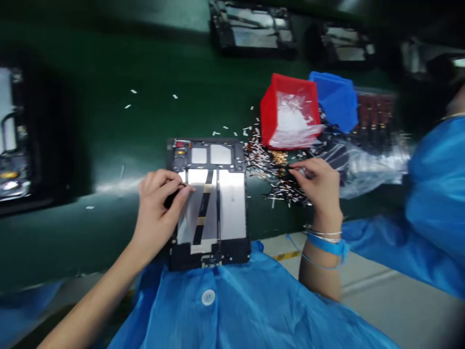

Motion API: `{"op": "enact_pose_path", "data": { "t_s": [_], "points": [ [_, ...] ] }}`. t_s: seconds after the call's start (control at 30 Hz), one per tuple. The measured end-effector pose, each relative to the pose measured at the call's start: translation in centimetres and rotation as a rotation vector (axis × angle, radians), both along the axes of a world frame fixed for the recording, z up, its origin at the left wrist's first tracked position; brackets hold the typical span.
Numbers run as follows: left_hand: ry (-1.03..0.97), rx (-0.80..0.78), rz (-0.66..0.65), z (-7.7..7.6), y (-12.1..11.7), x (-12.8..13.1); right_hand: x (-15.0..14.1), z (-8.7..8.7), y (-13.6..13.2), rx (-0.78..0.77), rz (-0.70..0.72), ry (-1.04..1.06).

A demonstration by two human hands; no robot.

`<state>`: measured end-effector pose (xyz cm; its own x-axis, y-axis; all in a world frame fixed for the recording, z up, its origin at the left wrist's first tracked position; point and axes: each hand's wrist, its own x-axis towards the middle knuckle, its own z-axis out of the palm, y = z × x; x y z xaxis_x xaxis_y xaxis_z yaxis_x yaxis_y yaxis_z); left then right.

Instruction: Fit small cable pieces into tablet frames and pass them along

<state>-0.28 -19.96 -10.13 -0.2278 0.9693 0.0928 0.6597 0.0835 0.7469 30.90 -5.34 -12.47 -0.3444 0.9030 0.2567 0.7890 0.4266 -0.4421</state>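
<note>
An opened tablet (pixel 232 203) lies in front of me at the bench edge, its silver battery area and dark flat cable (pixel 204 208) showing. My left hand (pixel 160 203) is over the tablet's left side, thumb and index finger pinched together; a tiny dark bit shows at the fingertips, too small to name. To the right, my right hand (pixel 317 184) hovers at a heap of small loose parts (pixel 259 157), with thumb and index finger nearly together. Whatever may be between them I cannot make out. A blue wrist strap (pixel 327 245) circles my right wrist.
A red bin (pixel 269 114) holding clear plastic and a blue bin (pixel 336 99) stand behind the heap. Plastic bags (pixel 363 165) lie to the right. More opened tablets (pixel 254 29) sit at the back and left. Someone in a blue sleeve (pixel 436 179) is at the right.
</note>
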Motion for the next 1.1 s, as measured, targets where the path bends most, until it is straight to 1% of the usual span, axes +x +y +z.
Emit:
{"op": "enact_pose_path", "data": {
  "t_s": [0.1,0.17,0.27,0.33,0.37,0.4,0.43,0.53,0.57,0.6,0.67,0.73,0.8,0.87,0.97,1.03,1.1],
  "points": [
    [-0.020,-0.019,0.004,-0.2,0.0,-0.1,-0.1,-0.1,0.3,-0.074,0.021,0.078],
    [-0.032,-0.012,0.012,-0.3,0.0,-0.2,-0.2,-0.1,0.4,-0.098,0.009,0.087],
    [-0.080,-0.013,0.011,-0.2,0.0,-0.2,-1.2,0.5,-0.1,-0.025,-0.027,0.063],
    [-0.114,-0.026,-0.006,-0.1,0.0,-0.3,-3.1,1.4,-1.0,0.050,-0.023,0.071],
    [-0.126,-0.036,-0.019,0.0,0.1,-0.4,-4.5,1.9,-1.7,0.067,0.008,0.093],
    [-0.134,-0.047,-0.033,0.1,0.2,-0.6,-6.1,2.5,-2.5,0.092,0.068,0.135],
    [-0.139,-0.059,-0.048,0.2,0.2,-0.8,-7.9,3.1,-3.2,0.104,0.161,0.176],
    [-0.151,-0.088,-0.108,0.5,0.5,-1.5,-13.2,4.1,-4.7,0.119,0.562,0.238],
    [-0.152,-0.091,-0.128,0.5,0.6,-1.7,-14.7,4.2,-4.9,0.125,0.655,0.243],
    [-0.151,-0.091,-0.146,0.6,0.7,-1.9,-15.9,4.2,-5.0,0.127,0.728,0.243],
    [-0.150,-0.084,-0.161,0.5,0.8,-2.1,-17.5,4.0,-4.7,0.113,0.821,0.223],
    [-0.163,-0.066,-0.139,0.3,0.9,-2.1,-18.2,3.7,-4.4,0.086,0.859,0.197],
    [-0.199,-0.037,-0.095,0.0,0.9,-1.9,-18.2,3.4,-4.2,0.078,0.854,0.190],
    [-0.235,-0.020,-0.069,-0.2,0.9,-1.8,-17.8,3.3,-4.2,0.107,0.829,0.208],
    [-0.237,-0.032,-0.091,-0.1,1.1,-1.8,-17.3,3.1,-4.2,0.192,0.800,0.223],
    [-0.221,-0.060,-0.120,0.2,1.2,-2.0,-17.2,3.1,-4.1,0.232,0.808,0.179],
    [-0.209,-0.100,-0.149,0.4,1.3,-2.2,-17.3,3.0,-3.9,0.241,0.840,0.108]
  ]
}}
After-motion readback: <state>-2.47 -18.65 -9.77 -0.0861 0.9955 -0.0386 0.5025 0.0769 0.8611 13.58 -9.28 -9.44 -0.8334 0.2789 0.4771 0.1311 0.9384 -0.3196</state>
